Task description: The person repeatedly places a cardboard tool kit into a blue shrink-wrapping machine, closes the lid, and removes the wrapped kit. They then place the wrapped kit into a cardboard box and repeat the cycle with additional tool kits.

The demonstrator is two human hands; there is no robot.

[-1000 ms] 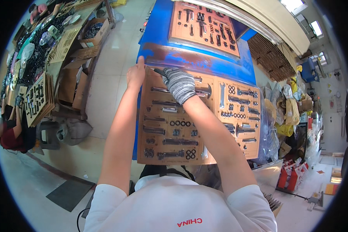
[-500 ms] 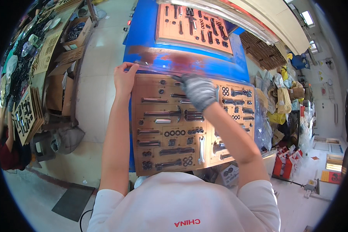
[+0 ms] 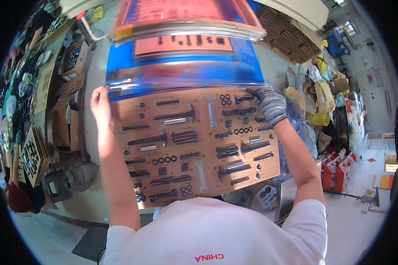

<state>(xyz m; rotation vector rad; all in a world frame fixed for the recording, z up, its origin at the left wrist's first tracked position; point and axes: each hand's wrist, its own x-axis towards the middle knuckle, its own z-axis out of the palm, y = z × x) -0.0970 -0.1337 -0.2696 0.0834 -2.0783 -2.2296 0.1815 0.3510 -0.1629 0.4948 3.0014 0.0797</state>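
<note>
A tan cardboard board [image 3: 211, 170] lies before me, carrying hammers, bolts, dark rings, sockets and pale open-ended spanners [image 3: 202, 176] in grouped rows. Clear plastic film [image 3: 185, 85] stretches across its far edge, shiny and creased. At the far left corner my bare left hand [image 3: 100, 100] pinches the film's edge. My right hand [image 3: 271, 105], in a grey striped glove with dark fingertips, is closed at the film by the far right corner; its thumb is partly hidden. How much of the board the film covers is hard to see.
Beyond the film is a blue surface [image 3: 119, 59] with another filled board [image 3: 148, 47]. A metal-edged frame [image 3: 188, 34] hangs over its far part. Cartons [image 3: 66, 128] stand at left, bagged goods [image 3: 320, 95] and red boxes [image 3: 334, 174] at right. Another person works far left.
My right hand has gone from the board's middle to its far right corner. My left hand still pinches the film at the left. The view has shifted, and the far frame shows more.
</note>
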